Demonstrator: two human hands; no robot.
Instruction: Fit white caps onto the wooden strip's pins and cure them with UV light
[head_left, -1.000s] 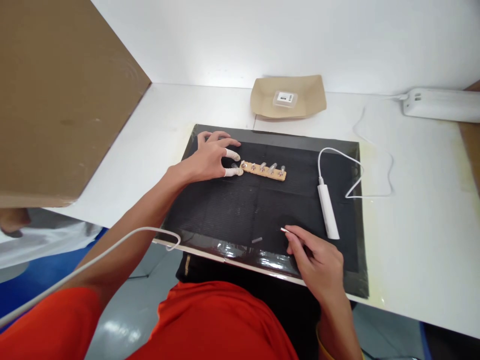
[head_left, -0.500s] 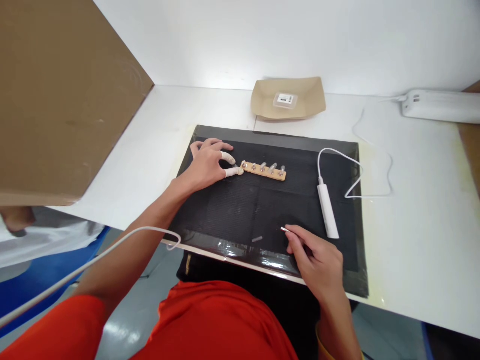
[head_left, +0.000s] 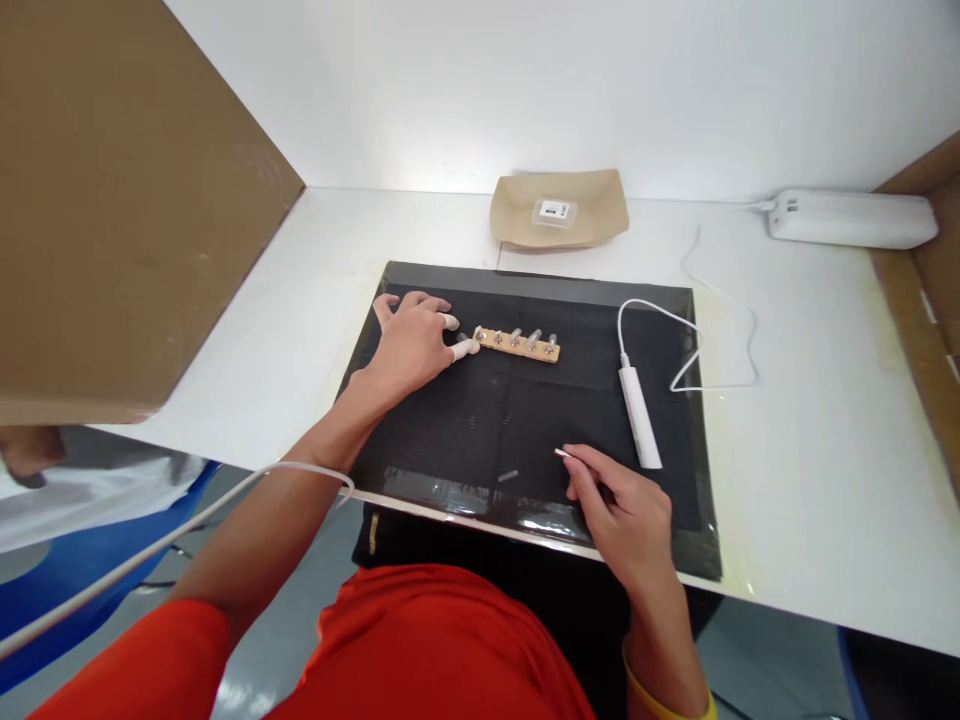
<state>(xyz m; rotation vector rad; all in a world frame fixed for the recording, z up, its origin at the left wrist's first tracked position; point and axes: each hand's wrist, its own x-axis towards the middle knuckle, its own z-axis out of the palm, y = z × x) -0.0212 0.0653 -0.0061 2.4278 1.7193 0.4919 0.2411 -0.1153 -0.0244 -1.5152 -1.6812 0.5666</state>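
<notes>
My left hand (head_left: pixel 416 340), with whitish finger covers on thumb and index finger, rests on the black mat (head_left: pixel 442 420). Its fingers are spread; the thumb tip touches or nearly touches the left end of a narrow wooden strip (head_left: pixel 517 346). Small metal pieces line the strip, several with clear tubes leaning on them. A greyish clear piece (head_left: pixel 462 338) shows between thumb and index finger; I cannot tell whether they touch it. My right hand (head_left: pixel 626 510) pinches a thin white stick (head_left: pixel 562 454) above the mat's front. Left of it lies a loose clear tube (head_left: pixel 508 475).
A white pen-like device (head_left: pixel 640 415) with a cable lies on the mat's right side. Behind the mat stands a cardboard tray (head_left: pixel 517 225) holding a small clear box (head_left: pixel 554 212). A white power strip (head_left: pixel 851 218) is at back right. A brown panel (head_left: pixel 150 200) stands left.
The view has shifted slightly. My left index finger has drawn back from the strip's end, widening the gap to the thumb. My right hand keeps its pinch on the stick.
</notes>
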